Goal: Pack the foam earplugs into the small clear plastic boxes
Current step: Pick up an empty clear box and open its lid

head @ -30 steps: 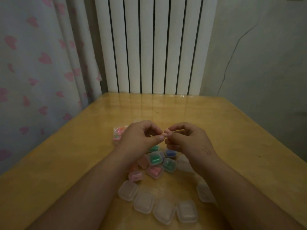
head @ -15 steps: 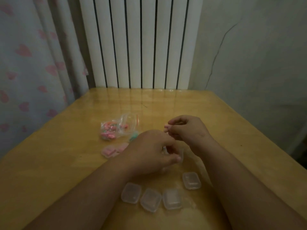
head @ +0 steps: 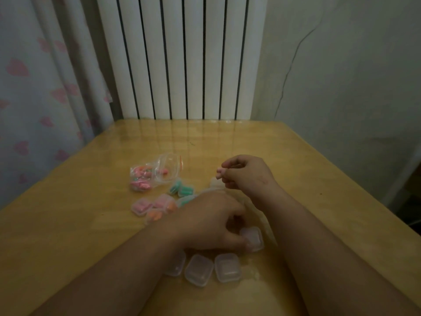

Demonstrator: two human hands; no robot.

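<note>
My right hand (head: pixel 247 176) is raised over the table's middle and pinches pink foam earplugs (head: pixel 219 174) at its fingertips. My left hand (head: pixel 210 221) reaches down across the near middle, and its fingers curl on a small clear box (head: pixel 252 238). Three more empty clear boxes (head: pixel 199 270) lie in a row just in front of that hand. Filled boxes hold pink (head: pixel 141 206), orange (head: pixel 154 215) and green (head: pixel 182 189) earplugs to the left. A clear zip bag (head: pixel 155 175) of loose earplugs lies beyond them.
The wooden table (head: pixel 68 224) is glossy, with bare wood to the left and far side. A white radiator (head: pixel 180 58) stands behind it. A heart-patterned curtain (head: pixel 34 87) hangs at the left, and a grey wall (head: pixel 341 76) closes the right.
My left hand has left the right hand and dropped down and right onto a clear box. The right hand has stayed raised with the earplugs. The view has shifted right.
</note>
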